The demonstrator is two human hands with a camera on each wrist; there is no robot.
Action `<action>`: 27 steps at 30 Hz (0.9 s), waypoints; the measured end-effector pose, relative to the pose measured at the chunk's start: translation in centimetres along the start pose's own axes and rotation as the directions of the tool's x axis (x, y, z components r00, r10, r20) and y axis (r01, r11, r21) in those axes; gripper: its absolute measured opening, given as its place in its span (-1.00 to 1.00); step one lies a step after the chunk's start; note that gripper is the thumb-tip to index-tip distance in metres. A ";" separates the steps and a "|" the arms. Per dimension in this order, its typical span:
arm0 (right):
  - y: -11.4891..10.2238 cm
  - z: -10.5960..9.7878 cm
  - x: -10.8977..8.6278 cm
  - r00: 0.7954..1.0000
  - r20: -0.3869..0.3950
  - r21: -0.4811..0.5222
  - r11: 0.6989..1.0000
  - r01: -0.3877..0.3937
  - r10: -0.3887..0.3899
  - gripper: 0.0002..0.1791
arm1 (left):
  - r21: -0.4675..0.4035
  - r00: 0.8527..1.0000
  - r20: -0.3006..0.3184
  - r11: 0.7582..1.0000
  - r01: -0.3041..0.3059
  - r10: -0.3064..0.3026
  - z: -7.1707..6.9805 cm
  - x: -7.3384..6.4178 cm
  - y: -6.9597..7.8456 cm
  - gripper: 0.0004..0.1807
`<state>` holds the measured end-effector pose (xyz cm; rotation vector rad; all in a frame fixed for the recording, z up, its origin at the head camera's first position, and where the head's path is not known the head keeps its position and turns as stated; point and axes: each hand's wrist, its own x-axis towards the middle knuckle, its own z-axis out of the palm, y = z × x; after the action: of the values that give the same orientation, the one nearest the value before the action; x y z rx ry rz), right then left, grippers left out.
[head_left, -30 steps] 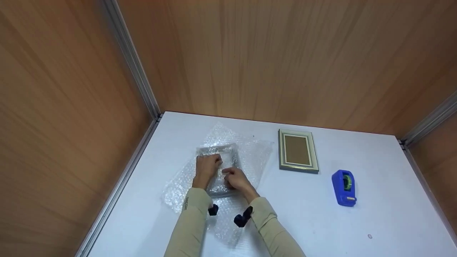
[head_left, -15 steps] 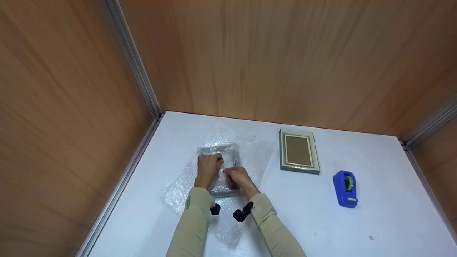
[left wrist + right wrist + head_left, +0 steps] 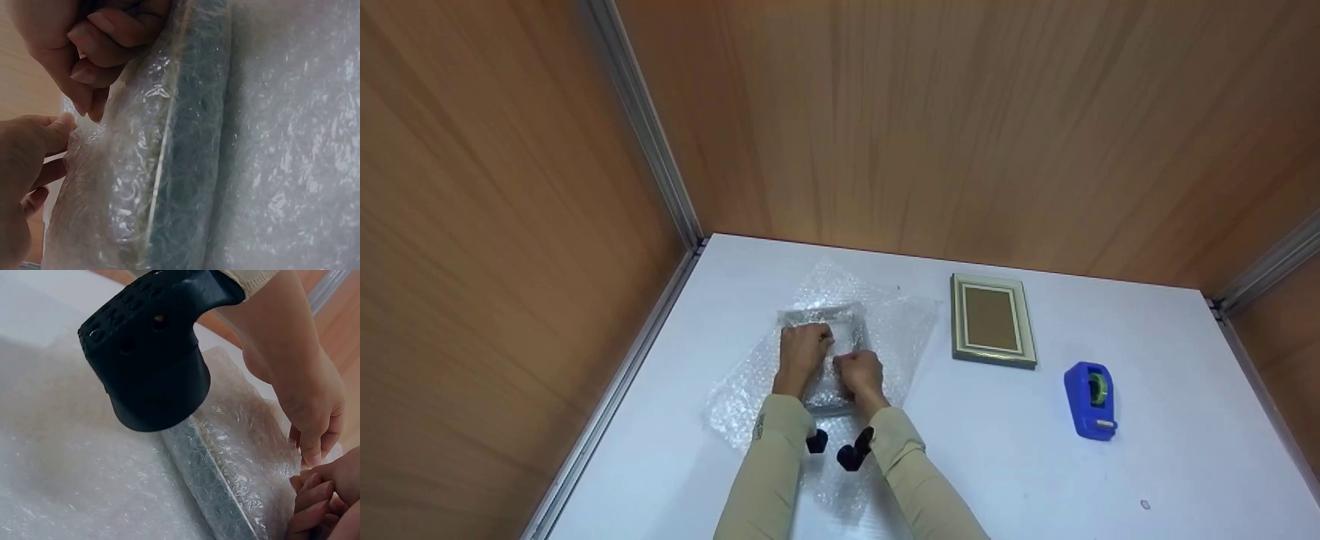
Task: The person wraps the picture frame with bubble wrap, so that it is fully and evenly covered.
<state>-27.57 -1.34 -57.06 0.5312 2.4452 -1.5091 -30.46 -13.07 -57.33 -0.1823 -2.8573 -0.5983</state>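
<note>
Both of the person's hands meet over the wrapped frame (image 3: 841, 335), which lies flat on the white table (image 3: 997, 450), left of the table's middle. Bubble wrap (image 3: 907, 322) covers it, and its pale rim shows through the clear layer. More of the sheet spreads out around it, with loose corners reaching toward the back and near sides and out to the left and right.

The left hand (image 3: 802, 349) rests over the frame, its thumb and fingers pinching the wrap's edge. Just beside it, the right hand (image 3: 861, 373) has its fingers curled, with thumb and forefinger drawn together at the wrap; the fingertips partly cover the spot, but they appear to grasp that edge as well. In the left wrist view, the two sets of fingertips are close together.

Beige sleeves (image 3: 765, 457) cover the arms, and a black mount (image 3: 816, 441) sits at each wrist. To the right, apart from the wrap, the second frame (image 3: 994, 319) lies flat with a brown panel inside a pale border. Farther right and nearer the person stands the blue dispenser (image 3: 1091, 405), with a green roll (image 3: 1098, 388) in it. Wood-grain walls (image 3: 922, 135) rise behind the table and at its sides.
</note>
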 end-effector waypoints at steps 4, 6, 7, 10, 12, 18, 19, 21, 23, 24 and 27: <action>-0.2 0.1 0.2 0.999 0.008 -0.004 0.999 -0.036 0.036 -0.81 | 0.021 1.000 0.007 1.000 -0.013 0.013 0.0 0.2 0.0 -0.93; -0.3 0.0 0.2 0.999 0.012 -0.001 0.999 -0.052 0.052 -0.78 | 0.023 1.000 0.011 1.000 -0.018 0.018 0.0 0.2 0.0 -0.93; -0.3 0.0 0.2 0.999 0.011 -0.001 0.999 -0.052 0.053 -0.76 | 0.023 1.000 0.012 1.000 -0.019 0.018 0.0 0.2 0.0 -0.93; -0.3 0.0 0.2 1.000 0.003 -0.017 0.999 -0.028 0.028 -0.71 | 0.019 1.000 0.005 0.999 -0.026 0.026 0.2 0.2 -0.1 -0.93; -0.3 0.0 0.2 1.000 -0.002 -0.039 0.999 -0.011 0.011 -0.68 | 0.023 0.999 -0.001 0.999 -0.032 0.032 0.4 0.2 -0.2 -0.94; -0.1 0.1 0.2 1.000 -0.006 -0.073 0.997 -0.005 0.005 -0.66 | 0.049 0.998 -0.013 0.997 -0.060 0.061 0.6 0.1 -0.2 -0.93; -0.2 0.2 0.2 1.000 -0.016 -0.084 0.996 0.007 -0.009 -0.68 | 0.052 0.998 -0.014 0.997 -0.063 0.063 0.6 0.2 -0.2 -0.93; -0.2 0.2 0.0 0.999 -0.035 -0.107 0.994 0.027 -0.031 -0.70 | 0.058 0.998 -0.012 0.996 -0.067 0.068 0.6 0.2 -0.1 -0.92; -0.3 0.2 -0.1 0.997 -0.056 -0.136 0.989 0.053 -0.061 -0.72 | 0.059 0.998 -0.005 0.996 -0.066 0.067 0.6 0.3 -0.1 -0.92; -0.4 0.2 -0.2 0.996 -0.063 -0.147 0.987 0.060 -0.069 -0.73 | 0.063 0.998 -0.002 0.996 -0.065 0.065 0.6 0.3 -0.1 -0.92; -0.4 0.2 -0.4 0.995 -0.064 -0.160 0.985 0.059 -0.070 -0.74 | 0.067 0.998 0.011 0.996 -0.064 0.064 0.6 0.3 -0.1 -0.92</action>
<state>-27.40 -1.77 -56.69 0.4856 2.6316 -1.3249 -30.90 -12.92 -57.85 -0.2652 -2.8632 -0.4899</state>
